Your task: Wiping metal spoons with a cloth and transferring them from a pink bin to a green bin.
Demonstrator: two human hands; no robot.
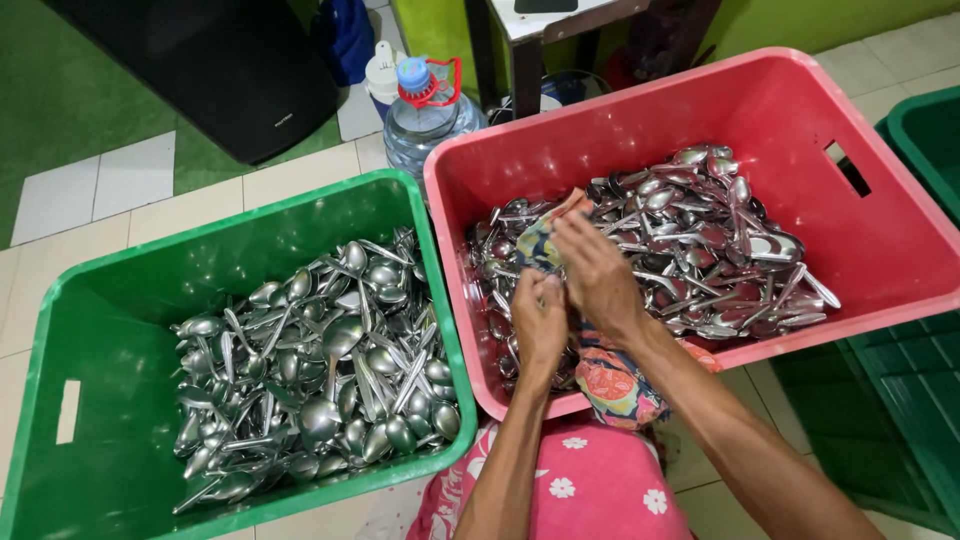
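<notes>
Head view. Two plastic crates stand side by side on the tiled floor (pixel 90 235). The red crate (pixel 880 255), upper right of the frame, holds a large tangled heap of metal spoons (pixel 700 250), spread from its middle to its right side. The green crate (pixel 100 330), lower left, holds a second heap of spoons (pixel 320 370), lying mostly flat and covering its right half; its left part is bare plastic.

Both hands are over the near left part of the red crate. The left hand (pixel 538 322) and the right hand (pixel 598 275) are together at a patterned cloth (pixel 615 385), which hangs over the crate's near rim and runs up under the fingers. The left grip is closed, apparently around cloth and possibly a spoon; what lies inside it is hidden. The right grip is narrow, fingers pressed flat on the cloth's upper end. Whether a spoon is between the hands cannot be told.

Judgement on progress: the work looks roughly at its middle. A good share of spoons sits in the green crate, while the red crate's heap appears at least as big, so much remains.

Beyond the crates, at the upper middle, stands a large water bottle (pixel 425 115). A further dark green crate (pixel 925 130) shows at the right edge.
</notes>
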